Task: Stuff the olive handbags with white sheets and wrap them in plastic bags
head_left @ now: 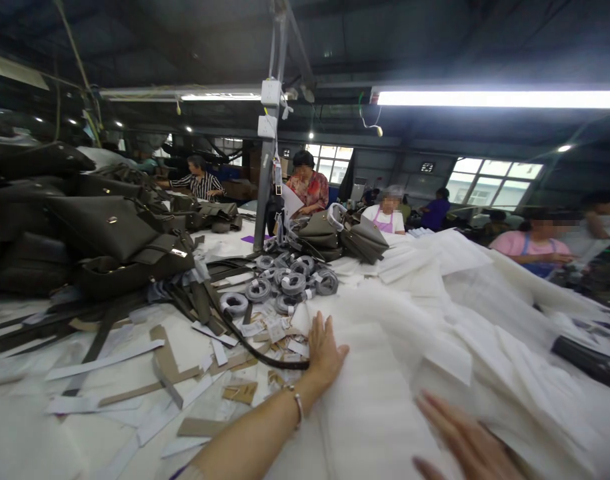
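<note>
My left hand (325, 350) lies with its fingers apart at the left edge of a stack of white foam sheets (369, 373), near the end of a dark strap (285, 364). Over the same sheets at the lower right is my right hand (459, 437), blurred, its fingers stretched out and holding nothing visible. Beyond my left hand sit several coiled grey straps (292, 283) in clear wrapping. Brown tags (239, 392) and small plastic packets are scattered left of my left wrist.
Dark bags (109, 230) are piled at the left, with more bags (319, 233) behind the coils. A metal post (265, 180) with sockets rises beyond the coils. White and brown strips (109, 360) litter the left side. Several people stand or sit at the back and right.
</note>
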`<state>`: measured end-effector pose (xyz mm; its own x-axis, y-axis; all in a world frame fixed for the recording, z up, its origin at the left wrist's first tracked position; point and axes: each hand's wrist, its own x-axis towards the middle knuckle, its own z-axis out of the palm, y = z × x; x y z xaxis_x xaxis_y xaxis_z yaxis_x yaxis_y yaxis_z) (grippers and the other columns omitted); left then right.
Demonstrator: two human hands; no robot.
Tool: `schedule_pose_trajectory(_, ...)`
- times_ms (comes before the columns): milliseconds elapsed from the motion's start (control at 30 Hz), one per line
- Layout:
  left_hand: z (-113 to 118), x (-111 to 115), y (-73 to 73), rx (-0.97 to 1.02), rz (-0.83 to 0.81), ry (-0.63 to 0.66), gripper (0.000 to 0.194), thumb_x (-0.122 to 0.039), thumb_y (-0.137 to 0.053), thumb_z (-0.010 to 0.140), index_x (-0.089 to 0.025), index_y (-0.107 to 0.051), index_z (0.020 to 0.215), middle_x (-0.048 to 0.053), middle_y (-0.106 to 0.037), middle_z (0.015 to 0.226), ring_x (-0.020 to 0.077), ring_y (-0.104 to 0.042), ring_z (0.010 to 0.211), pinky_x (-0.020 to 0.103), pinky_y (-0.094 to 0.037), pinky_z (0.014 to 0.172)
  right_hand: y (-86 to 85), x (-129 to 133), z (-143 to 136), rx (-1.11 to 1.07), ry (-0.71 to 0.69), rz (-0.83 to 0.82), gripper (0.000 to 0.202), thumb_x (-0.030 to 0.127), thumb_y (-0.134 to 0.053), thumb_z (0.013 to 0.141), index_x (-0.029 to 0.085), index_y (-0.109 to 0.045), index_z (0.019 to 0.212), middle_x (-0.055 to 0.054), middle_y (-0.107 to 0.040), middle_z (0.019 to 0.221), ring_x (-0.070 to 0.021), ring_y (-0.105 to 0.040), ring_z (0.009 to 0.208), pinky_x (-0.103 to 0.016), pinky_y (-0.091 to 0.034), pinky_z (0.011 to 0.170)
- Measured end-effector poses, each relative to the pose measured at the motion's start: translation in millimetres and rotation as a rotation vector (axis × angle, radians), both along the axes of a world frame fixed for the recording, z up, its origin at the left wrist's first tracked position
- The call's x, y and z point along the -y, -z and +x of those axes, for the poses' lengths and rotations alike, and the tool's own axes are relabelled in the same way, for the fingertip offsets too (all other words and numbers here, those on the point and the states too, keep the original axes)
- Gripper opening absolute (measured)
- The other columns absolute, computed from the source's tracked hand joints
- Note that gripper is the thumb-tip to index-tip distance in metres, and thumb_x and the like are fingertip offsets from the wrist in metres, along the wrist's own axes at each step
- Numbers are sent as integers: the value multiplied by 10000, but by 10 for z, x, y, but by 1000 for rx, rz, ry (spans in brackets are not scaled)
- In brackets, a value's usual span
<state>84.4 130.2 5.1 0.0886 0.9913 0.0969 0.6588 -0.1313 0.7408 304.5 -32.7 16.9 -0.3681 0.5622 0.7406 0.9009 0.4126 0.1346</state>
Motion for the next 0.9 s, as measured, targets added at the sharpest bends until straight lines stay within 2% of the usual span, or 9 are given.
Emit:
schedule_pose_trajectory(100,401,-94,-38,85,-51,-84,790,-195,-565,759,-91,-276,1487,148,-81,1627,254,-20,1501,389,-29,1217,361,-342,-473,201,-69,44,600,558,-529,891,296,-458,1426,-39,-623,1326,-266,-593,1166,-384,-389,1032)
schedule_pose_trajectory(167,605,-163,-75,141,-90,-131,743,-180,-538,773,-76,-300,1470,170,-149,1612,257,-78,1498,394,-63,1217,580,-498,-577,210,32,55,680,518,-496,901,235,-347,1501,-88,-567,1397,-309,-546,1236,-450,-300,1093)
schedule_pose_trajectory(267,822,-229,-162,208,-111,-105,674,-222,-547,788,-78,-380,1425,175,-348,1532,249,-287,1445,341,-215,1186,788,-630,-312,175,193,22,762,511,-451,908,188,-205,1552,-133,-503,1455,-356,-479,1304,-531,-220,1123)
schedule_pose_trajectory(367,897,-271,-271,225,-61,16,655,-303,-620,768,-73,-470,1363,165,-511,1403,241,-468,1322,287,-355,1103,846,-712,171,222,243,-28,763,509,-428,916,199,-165,1561,-118,-478,1479,-356,-453,1331,-550,-183,1129)
schedule_pose_trajectory(533,633,-585,-549,81,118,169,319,-254,-592,818,-161,-661,1115,85,-689,1098,214,-652,1002,299,-508,908,836,-836,586,328,178,-43,705,451,-453,925,240,-210,1553,-70,-482,1482,-312,-491,1310,-489,-125,1156)
schedule_pose_trajectory(633,454,-973,-880,-46,315,186,265,-205,-513,886,-214,-658,1107,51,-663,1144,188,-631,1037,297,-488,949,847,-881,594,309,157,-24,692,423,-459,922,233,-234,1549,-64,-501,1467,-303,-504,1299,-473,-106,1172)
schedule_pose_trajectory(733,429,-1447,-1312,-180,489,168,428,-159,-508,888,-209,-530,1313,79,-506,1402,217,-489,1272,339,-396,1081,847,-900,584,298,146,-8,669,415,-489,907,224,-313,1524,-60,-511,1459,-283,-480,1321,-458,-64,1200)
schedule_pose_trajectory(800,483,-1784,-1587,-269,566,157,561,-128,-505,882,-204,-402,1428,98,-321,1551,255,-370,1378,398,-345,1128,844,-915,595,295,136,5,649,426,-526,888,208,-394,1485,-64,-534,1438,-271,-397,1386,-459,-36,1212)
schedule_pose_trajectory(900,598,-2279,-1863,-382,584,164,731,-52,-491,847,-218,-243,1514,119,-180,1610,274,-435,1340,406,-402,1078,860,-948,632,279,110,18,608,444,-563,866,201,-489,1418,-66,-585,1385,-251,-216,1475,-472,-20,1219)
